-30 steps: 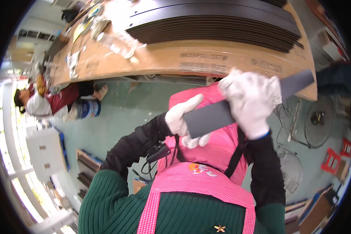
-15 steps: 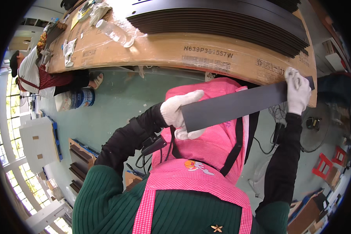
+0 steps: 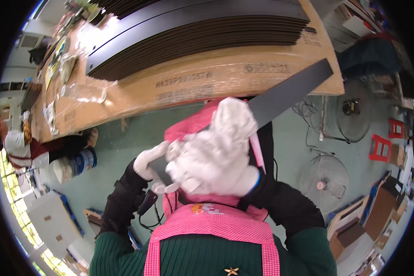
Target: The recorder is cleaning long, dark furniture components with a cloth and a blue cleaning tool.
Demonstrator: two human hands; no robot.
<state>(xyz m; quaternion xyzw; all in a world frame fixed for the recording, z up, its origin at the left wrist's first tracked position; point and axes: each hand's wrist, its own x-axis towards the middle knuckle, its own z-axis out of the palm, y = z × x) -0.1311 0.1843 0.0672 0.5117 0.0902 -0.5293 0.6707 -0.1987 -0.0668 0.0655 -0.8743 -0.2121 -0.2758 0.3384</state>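
A long, flat dark grey board [image 3: 293,95] slants across my front, its far right end reaching over the table's edge. My left hand [image 3: 152,162], in a white glove, is closed round the board's near left end. A crumpled white cloth [image 3: 195,158] lies over the middle of the board. My gloved right hand [image 3: 244,180] presses on the cloth; motion smears it, and its fingers are mostly hidden in the white bundle. Beyond the board, a stack of similar dark boards [image 3: 202,34] rests on the table.
Brown cardboard under shiny film covers the table [image 3: 138,94]. A clear plastic bottle [image 3: 85,93] lies at its left. Another person [image 3: 27,147] is at the far left, near a blue and white bucket [image 3: 83,161]. Fans [image 3: 324,184] and red stools [image 3: 380,146] stand on the right.
My right hand has left the board's far end and is now over its middle with a white cloth. The board tilts more steeply, and the view has shifted right.
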